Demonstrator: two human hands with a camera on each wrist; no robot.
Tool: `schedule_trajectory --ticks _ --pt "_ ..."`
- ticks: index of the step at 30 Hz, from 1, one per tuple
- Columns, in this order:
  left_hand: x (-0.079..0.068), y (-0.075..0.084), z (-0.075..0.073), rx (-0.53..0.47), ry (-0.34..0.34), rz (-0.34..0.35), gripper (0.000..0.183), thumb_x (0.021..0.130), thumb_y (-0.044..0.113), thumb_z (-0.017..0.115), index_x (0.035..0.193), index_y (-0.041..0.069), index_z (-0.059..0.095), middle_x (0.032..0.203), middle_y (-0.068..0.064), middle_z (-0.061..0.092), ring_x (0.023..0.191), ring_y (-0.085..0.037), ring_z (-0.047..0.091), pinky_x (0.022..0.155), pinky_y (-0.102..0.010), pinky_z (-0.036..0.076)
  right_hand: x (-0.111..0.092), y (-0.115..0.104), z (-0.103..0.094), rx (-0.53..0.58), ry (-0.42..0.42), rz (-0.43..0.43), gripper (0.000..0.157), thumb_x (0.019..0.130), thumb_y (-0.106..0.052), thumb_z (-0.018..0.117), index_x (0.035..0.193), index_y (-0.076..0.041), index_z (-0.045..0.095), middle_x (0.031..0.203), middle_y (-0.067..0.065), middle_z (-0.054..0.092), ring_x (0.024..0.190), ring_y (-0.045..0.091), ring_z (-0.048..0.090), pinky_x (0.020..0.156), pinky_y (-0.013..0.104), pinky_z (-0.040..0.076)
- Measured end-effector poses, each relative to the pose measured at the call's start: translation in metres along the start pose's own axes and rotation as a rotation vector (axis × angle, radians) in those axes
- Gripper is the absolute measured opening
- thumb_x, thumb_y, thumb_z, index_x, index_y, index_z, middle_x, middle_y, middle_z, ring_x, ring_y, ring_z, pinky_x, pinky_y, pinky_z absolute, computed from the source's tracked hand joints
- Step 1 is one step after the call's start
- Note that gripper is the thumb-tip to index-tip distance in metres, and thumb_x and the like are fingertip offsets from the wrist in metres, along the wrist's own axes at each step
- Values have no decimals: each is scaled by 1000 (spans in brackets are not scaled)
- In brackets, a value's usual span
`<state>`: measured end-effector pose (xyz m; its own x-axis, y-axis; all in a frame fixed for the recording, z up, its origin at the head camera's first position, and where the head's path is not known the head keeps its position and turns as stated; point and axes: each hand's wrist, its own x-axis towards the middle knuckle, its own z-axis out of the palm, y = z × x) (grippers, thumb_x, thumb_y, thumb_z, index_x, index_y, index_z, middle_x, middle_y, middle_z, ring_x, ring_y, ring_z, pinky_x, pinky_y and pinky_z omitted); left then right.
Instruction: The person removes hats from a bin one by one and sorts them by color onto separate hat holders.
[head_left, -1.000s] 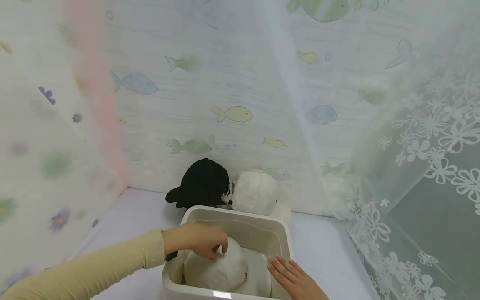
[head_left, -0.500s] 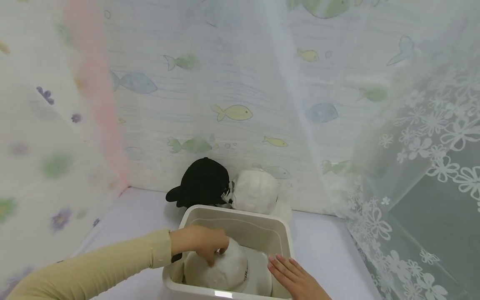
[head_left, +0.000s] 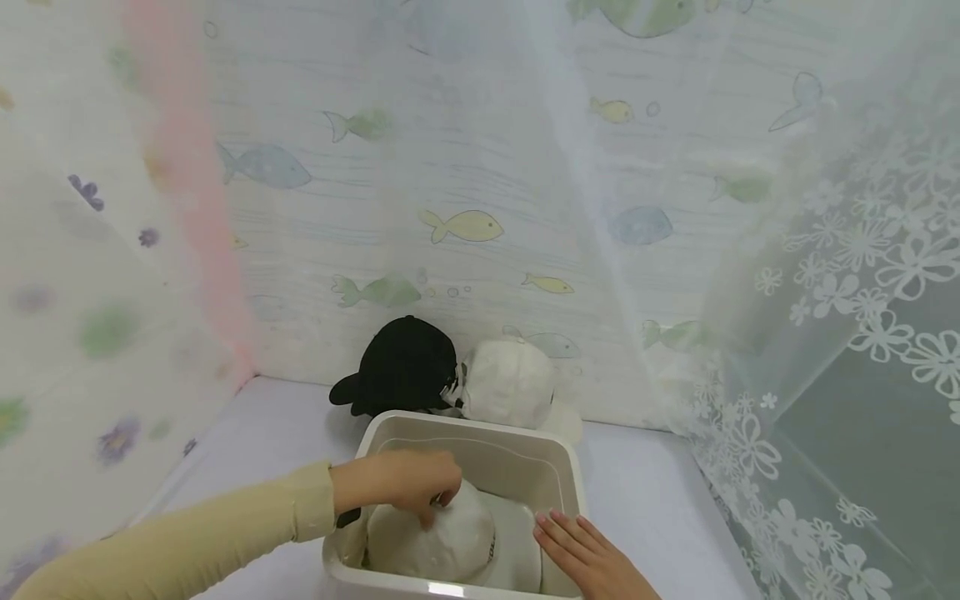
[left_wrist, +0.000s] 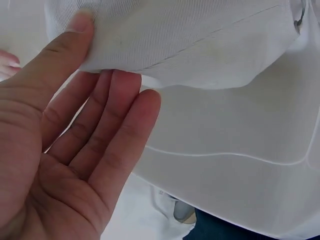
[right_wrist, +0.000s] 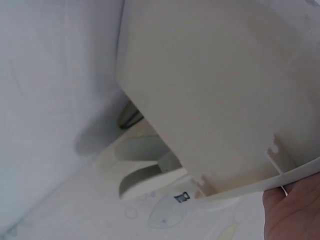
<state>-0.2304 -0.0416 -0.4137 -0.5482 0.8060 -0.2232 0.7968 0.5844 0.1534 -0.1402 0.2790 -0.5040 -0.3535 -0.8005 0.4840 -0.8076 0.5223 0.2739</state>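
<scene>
A white cap (head_left: 427, 550) with dark lettering at its side lies in a cream plastic bin (head_left: 487, 452). My left hand (head_left: 416, 485) reaches over the bin's left rim and pinches the cap. In the left wrist view the thumb lies on the ribbed cloth of the cap (left_wrist: 200, 45), the fingers at its lower edge. My right hand (head_left: 596, 557) rests across the right rim, fingers straight and pointing into the bin. From the right wrist, the bin's outer wall (right_wrist: 210, 90) fills much of the view, and the right hand (right_wrist: 295, 210) touches its rim.
Behind the bin stand a black cap (head_left: 408, 367) and another white cap (head_left: 510, 383), side by side on a white-covered surface (head_left: 637, 492). A fish-printed curtain (head_left: 480, 167) hangs behind them. Sheer flowered fabric (head_left: 840, 467) hangs at the right.
The left hand shifts slightly on the cap, its thumb having pressed a little lower against the crown. The right hand, the bin and the caps behind stay in place.
</scene>
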Motion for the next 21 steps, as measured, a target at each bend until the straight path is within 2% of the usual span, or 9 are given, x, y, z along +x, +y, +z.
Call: schedule_trajectory --ticks 6,10,21 --pt "-2 -4 -1 -4 74 49 28 68 22 95 70 15 69 64 12 58 56 1 47 53 -13 41 1 -2 1 27 -2 3 79 107 -61 18 154 -1 41 162 9 39 156 16 18 127 27 3" --pt "-2 -5 -2 -10 106 72 25 71 22 94 71 16 69 65 12 60 58 1 48 55 -13 41 1 -2 2 19 -2 2 80 107 -61 18 155 -2 40 162 9 38 156 16 19 127 27 3" --pt "-5 -6 -4 -37 76 94 15 81 18 86 81 13 72 70 10 61 63 1 50 60 -14 45 0 -1 0 41 -21 17 83 106 -64 14 153 -1 43 160 10 42 156 17 21 127 27 2"
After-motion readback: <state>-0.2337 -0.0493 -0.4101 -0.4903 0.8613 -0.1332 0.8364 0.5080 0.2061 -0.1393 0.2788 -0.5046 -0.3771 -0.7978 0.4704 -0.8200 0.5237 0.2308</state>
